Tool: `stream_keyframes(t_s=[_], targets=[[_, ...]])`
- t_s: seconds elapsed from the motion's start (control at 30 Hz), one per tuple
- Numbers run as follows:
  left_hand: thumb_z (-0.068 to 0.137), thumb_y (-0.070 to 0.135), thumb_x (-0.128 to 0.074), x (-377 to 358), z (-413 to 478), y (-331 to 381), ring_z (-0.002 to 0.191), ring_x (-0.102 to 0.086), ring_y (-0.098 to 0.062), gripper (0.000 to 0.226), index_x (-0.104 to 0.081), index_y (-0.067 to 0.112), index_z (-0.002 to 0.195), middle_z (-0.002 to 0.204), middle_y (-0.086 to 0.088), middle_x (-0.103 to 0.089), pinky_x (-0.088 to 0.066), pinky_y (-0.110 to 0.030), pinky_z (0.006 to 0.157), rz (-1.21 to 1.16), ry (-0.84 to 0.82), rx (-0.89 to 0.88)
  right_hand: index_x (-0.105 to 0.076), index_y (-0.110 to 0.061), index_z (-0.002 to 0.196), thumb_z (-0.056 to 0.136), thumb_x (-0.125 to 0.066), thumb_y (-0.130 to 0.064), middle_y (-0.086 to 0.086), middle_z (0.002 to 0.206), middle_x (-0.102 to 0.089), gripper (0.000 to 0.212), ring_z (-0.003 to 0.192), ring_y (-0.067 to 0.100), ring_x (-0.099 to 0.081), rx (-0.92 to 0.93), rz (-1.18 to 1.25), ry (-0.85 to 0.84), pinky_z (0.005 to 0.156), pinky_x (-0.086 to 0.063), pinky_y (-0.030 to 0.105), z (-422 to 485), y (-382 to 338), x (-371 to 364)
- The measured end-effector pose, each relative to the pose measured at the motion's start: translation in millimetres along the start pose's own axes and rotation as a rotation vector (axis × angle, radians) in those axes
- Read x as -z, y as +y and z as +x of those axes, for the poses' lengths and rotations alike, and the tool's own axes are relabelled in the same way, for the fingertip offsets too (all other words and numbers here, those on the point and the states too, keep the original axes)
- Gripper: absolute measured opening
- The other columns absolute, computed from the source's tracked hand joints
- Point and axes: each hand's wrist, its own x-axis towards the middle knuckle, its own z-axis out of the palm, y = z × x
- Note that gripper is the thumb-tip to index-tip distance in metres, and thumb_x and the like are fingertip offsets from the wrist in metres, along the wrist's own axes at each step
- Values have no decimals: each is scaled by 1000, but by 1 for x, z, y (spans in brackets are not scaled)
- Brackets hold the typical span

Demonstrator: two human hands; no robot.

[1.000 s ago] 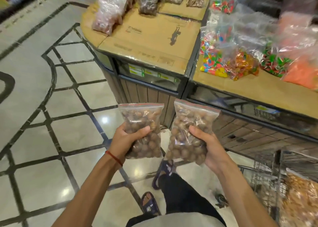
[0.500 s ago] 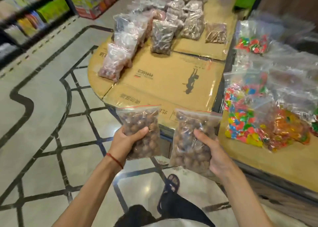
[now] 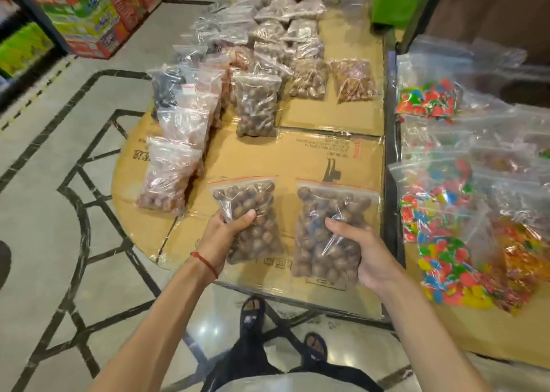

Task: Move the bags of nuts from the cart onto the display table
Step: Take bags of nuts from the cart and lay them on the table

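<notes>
My left hand (image 3: 221, 237) grips a clear zip bag of round brown nuts (image 3: 253, 210) by its lower left side. My right hand (image 3: 364, 251) grips a second, larger bag of the same nuts (image 3: 327, 213) from its right side. Both bags hang just above the near end of the display table (image 3: 297, 159), which is covered in flattened cardboard. Another bag of brown nuts (image 3: 257, 106) lies flat further back on the table, among several more bags. The cart is out of view.
A row of pinkish nut bags (image 3: 175, 165) lines the table's left edge. On the adjoining table to the right lie bags of coloured candy (image 3: 440, 222). Stacked product boxes (image 3: 89, 13) stand at the far left. Tiled floor (image 3: 59, 213) lies below and left.
I have stepped closer and my view has tilted over the table. Both hands have carried their bags forward from in front of the table's edge to above its near end.
</notes>
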Motion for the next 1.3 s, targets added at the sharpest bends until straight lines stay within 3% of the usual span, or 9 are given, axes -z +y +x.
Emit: stream_keyframes(t_s=[0.17, 0.3, 0.53, 0.67, 0.8, 0.9, 1.0, 1.1, 1.3], targets=[[98, 18, -71, 16, 74, 30, 89, -73, -29, 20, -75, 22, 117, 101, -7, -79, -58, -52, 82, 184, -97, -84, -73, -4, 121, 77, -80, -20, 15, 110, -78, 47, 96, 31, -76, 61, 46, 103, 84, -64, 40, 24, -5, -33], [97, 12, -70, 26, 123, 56, 101, -75, -15, 26, -64, 24, 120, 111, 1, -78, -62, -40, 90, 184, -166, -102, -67, 3, 133, 84, -80, -15, 20, 117, -76, 54, 99, 32, -76, 102, 91, 162, 84, -64, 40, 41, -6, -57], [89, 24, -81, 38, 199, 93, 108, -75, -23, 47, -62, 17, 131, 118, -4, -77, -60, -48, 95, 309, -248, -111, -80, -12, 112, 80, -81, -16, 16, 112, -79, 32, 96, 31, -77, 111, 126, 255, 82, -64, 39, 69, -10, -89], [87, 21, -84, 29, 232, 114, 100, -71, -14, 37, -61, 27, 115, 108, 6, -71, -56, -32, 93, 390, -187, -228, -84, -19, 102, 83, -80, -15, 12, 102, -79, 20, 88, 27, -77, 107, 84, 214, 74, -64, 35, 79, -20, -101], [91, 23, -80, 21, 252, 120, 106, -61, -13, 57, -41, 19, 132, 114, 4, -58, -51, -20, 91, 412, -117, -195, -86, -27, 90, 84, -81, -15, 5, 96, -79, 15, 83, 22, -76, 101, 46, 222, 75, -64, 35, 90, -28, -103], [88, 33, -82, 26, 263, 110, 117, -57, -18, 61, -48, 21, 137, 131, 1, -54, -50, -32, 100, 478, -77, -201, -85, -24, 94, 78, -81, -22, 8, 99, -79, 17, 85, 25, -76, 82, 43, 238, 81, -61, 38, 99, -30, -99], [85, 36, -83, 29, 267, 104, 109, -63, -22, 46, -57, 19, 119, 123, -1, -62, -53, -39, 100, 489, 4, -221, -83, -16, 102, 76, -81, -22, 12, 100, -79, 27, 84, 27, -76, 57, 61, 256, 76, -63, 35, 108, -30, -95], [86, 34, -82, 32, 265, 102, 108, -66, -23, 41, -62, 16, 117, 112, 1, -67, -55, -36, 95, 447, 55, -182, -80, -11, 110, 71, -85, -25, 14, 107, -80, 41, 91, 30, -75, 38, 18, 271, 86, -60, 39, 115, -31, -92], [84, 37, -84, 33, 251, 105, 116, -61, -23, 62, -55, 13, 133, 129, -5, -60, -52, -33, 99, 585, 94, -247, -75, -8, 121, 70, -84, -24, 14, 111, -81, 54, 90, 27, -79, 15, -1, 230, 69, -64, 32, 116, -28, -88]])
